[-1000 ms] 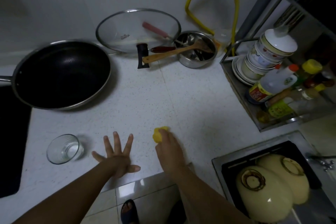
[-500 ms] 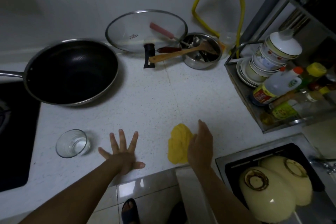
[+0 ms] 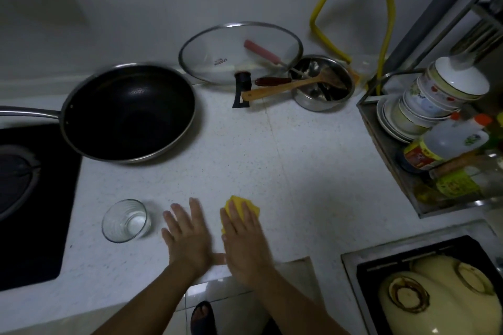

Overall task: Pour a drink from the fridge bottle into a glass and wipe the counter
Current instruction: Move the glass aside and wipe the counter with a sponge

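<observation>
Wiping is the step in hand, judging by how things lie. The right hand (image 3: 245, 236) lies flat on a yellow cloth (image 3: 239, 205), fingers straight and together, pressing it to the white counter (image 3: 299, 160) rather than gripping it; only the cloth's far edge and a sliver by the palm show from under the hand. The left hand (image 3: 187, 236) rests palm down just beside it, fingers open and slightly spread, holding nothing. A glass (image 3: 125, 220) stands upright near the left hand, a little apart from it, with what looks like a small amount of clear liquid at the bottom, so the pouring seems done. No fridge bottle can be made out on the counter.

Nearby sit a black pan (image 3: 128, 113), partly overhanging the stove (image 3: 30, 198), and the sink (image 3: 424, 280) to the right.

Next, the cloth probably needs sweeping across the open stretch of counter ahead, with care on the left side: the glass stands close enough that a wide stroke could knock it.
</observation>
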A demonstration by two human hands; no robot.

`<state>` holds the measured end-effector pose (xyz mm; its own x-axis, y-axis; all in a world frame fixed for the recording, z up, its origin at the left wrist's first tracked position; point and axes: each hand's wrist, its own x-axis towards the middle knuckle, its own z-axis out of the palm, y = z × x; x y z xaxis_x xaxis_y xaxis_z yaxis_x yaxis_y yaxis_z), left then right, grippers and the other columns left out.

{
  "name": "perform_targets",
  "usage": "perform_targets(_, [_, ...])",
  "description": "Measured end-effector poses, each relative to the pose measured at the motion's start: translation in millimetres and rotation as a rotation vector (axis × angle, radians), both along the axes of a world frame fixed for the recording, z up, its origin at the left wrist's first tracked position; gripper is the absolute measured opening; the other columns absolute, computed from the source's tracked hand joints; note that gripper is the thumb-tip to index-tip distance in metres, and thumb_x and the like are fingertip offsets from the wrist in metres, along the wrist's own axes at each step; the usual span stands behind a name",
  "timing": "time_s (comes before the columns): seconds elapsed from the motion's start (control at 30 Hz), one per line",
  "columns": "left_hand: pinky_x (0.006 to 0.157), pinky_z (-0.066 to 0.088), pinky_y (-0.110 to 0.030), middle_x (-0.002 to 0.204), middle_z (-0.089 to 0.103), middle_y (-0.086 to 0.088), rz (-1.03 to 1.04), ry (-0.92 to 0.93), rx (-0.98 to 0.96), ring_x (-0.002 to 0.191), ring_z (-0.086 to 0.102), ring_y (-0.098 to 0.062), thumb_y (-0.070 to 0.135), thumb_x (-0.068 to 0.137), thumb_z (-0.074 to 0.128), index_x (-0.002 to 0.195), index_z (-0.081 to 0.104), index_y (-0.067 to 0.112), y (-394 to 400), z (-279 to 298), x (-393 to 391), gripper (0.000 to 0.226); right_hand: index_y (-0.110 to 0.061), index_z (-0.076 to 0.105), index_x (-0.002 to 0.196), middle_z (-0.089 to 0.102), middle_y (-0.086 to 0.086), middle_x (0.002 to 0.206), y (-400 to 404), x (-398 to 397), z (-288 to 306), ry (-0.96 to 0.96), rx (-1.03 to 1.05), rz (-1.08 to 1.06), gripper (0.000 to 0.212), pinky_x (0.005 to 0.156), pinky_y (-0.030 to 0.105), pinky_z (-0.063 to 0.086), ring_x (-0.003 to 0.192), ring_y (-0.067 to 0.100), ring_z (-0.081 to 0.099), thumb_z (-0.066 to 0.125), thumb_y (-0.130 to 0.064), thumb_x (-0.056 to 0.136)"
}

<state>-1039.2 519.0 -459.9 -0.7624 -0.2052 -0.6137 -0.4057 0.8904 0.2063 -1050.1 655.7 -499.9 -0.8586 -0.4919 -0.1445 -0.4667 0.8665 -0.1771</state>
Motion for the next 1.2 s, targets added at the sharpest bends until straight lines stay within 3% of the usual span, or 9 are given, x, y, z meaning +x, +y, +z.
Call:
perform_targets(0.1, [0.116,-0.007,-0.062,0.136,-0.05,-0.025,0.039,-0.052,-0.012,0.136,-0.036,-0.05,0.06,0.066,0.077,0.139,-0.043,0.013,-1.7,-7.6,-6.2,0.148,-0.017,-0.008,0.156,-0.013,0.011,0.165,-22.6,-15.9,0.4,-0.057,0.067,0.153,0.092,0.121,0.052,-0.008,0.146,0.033,-0.029,0.051,-0.051,0.095])
perform_targets(0.27, [0.117,-0.006,-0.063,0.112,-0.071,-0.023,0.098,-0.169,-0.046,0.124,-0.048,-0.047,0.056,0.069,0.076,0.131,-0.052,0.018,-5.9,-22.6,-20.8,0.147,-0.016,-0.009,0.156,-0.013,0.011,0.166,-27.7,-37.9,-0.2,-0.076,0.066,0.261,0.117,0.123,0.05,-0.005,0.15,0.03,-0.022,0.068,-0.059,0.08])
perform_targets(0.43, [0.112,-0.011,-0.065,0.103,-0.074,-0.023,0.075,-0.307,-0.044,0.113,-0.057,-0.046,0.084,0.03,0.074,0.103,-0.069,0.02,-10.2,-15.1,-26.0,0.173,-0.017,0.019,0.156,0.013,0.005,0.166,-2.9,-53.6,3.8,0.065,-0.002,0.27,0.068,0.122,0.045,0.021,0.153,0.026,0.01,0.049,-0.035,0.099])
perform_targets(0.63, [0.115,-0.007,-0.064,0.124,-0.064,-0.028,0.076,-0.289,-0.058,0.132,-0.043,-0.05,0.084,0.028,0.075,0.107,-0.067,0.02,-2.6,-14.2,-29.0,0.175,-0.005,0.044,0.146,0.035,0.015,0.157,69.7,-109.7,5.9,0.066,-0.076,-0.067,0.054,0.117,0.056,0.03,0.145,0.037,0.034,0.047,-0.015,0.094])
perform_targets(0.73, [0.114,-0.008,-0.063,0.119,-0.066,-0.028,0.098,-0.336,-0.079,0.132,-0.042,-0.05,0.08,0.031,0.078,0.1,-0.069,0.019,1.3,-13.6,-32.4,0.174,0.0,0.048,0.141,0.044,0.023,0.15,145.3,-120.6,8.0,0.121,-0.129,-0.232,0.046,0.121,0.048,0.024,0.137,0.042,0.043,0.036,-0.018,0.101])
perform_targets(0.83, [0.115,-0.007,-0.062,0.127,-0.061,-0.031,0.118,-0.364,-0.104,0.134,-0.04,-0.05,0.08,0.032,0.079,0.102,-0.068,0.017,3.7,-14.1,-35.4,0.174,-0.015,0.014,0.153,0.015,0.006,0.163,230.0,-115.3,11.0,0.065,-0.079,-0.449,0.05,0.125,0.034,0.003,0.151,0.026,0.016,0.022,-0.033,0.107])
perform_targets(0.97, [0.116,-0.003,-0.061,0.131,-0.057,-0.032,0.142,-0.342,-0.113,0.136,-0.036,-0.05,0.082,0.027,0.077,0.108,-0.066,0.015,4.8,-12.7,-35.4,0.177,-0.013,-0.002,0.156,-0.012,0.009,0.166,292.2,-118.7,15.8,-0.157,-0.073,-0.717,0.055,0.125,0.04,-0.004,0.153,0.024,-0.01,0.025,-0.021,0.109])
perform_targets(1.07, [0.117,-0.002,-0.061,0.133,-0.056,-0.032,0.154,-0.353,-0.124,0.137,-0.035,-0.05,0.079,0.032,0.079,0.107,-0.066,0.013,6.2,-11.8,-35.7,0.176,-0.009,0.005,0.157,-0.006,0.013,0.166,271.7,-125.7,18.6,-0.118,-0.117,-0.859,0.055,0.124,0.039,-0.004,0.153,0.031,-0.006,0.029,-0.019,0.109])
perform_targets(1.2, [0.115,-0.007,-0.062,0.105,-0.072,-0.027,0.132,-0.412,-0.119,0.13,-0.045,-0.05,0.075,0.033,0.082,0.104,-0.068,0.016,1.2,-15.1,-36.6,0.177,-0.009,0.019,0.156,0.006,0.015,0.166,243.4,-141.2,24.0,-0.075,-0.174,-0.976,0.053,0.124,0.046,0.004,0.153,0.035,0.002,0.036,-0.022,0.107])
